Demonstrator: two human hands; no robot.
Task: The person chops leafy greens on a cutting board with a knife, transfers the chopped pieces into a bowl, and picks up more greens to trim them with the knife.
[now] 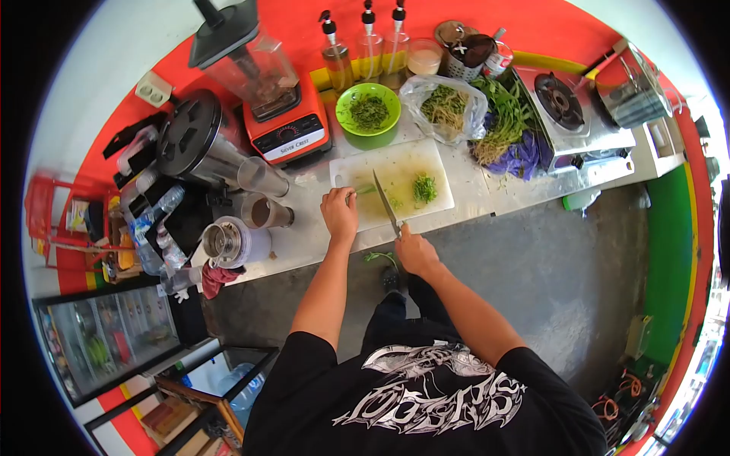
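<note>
Remotely, I saw a knife (385, 197) over the cutting board (414, 156).
Right hand (414, 248) gripped its handle at the front edge; left hand (340, 210) pinched green stalks (366, 188) by the left edge; chopped greens (424, 188) lay nearer the right edge.

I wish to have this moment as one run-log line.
left hand: holding green stalks | right hand: gripping knife, blade over cutting board | chopped greens: on board, right of blade | green bowl: beyond board
</note>
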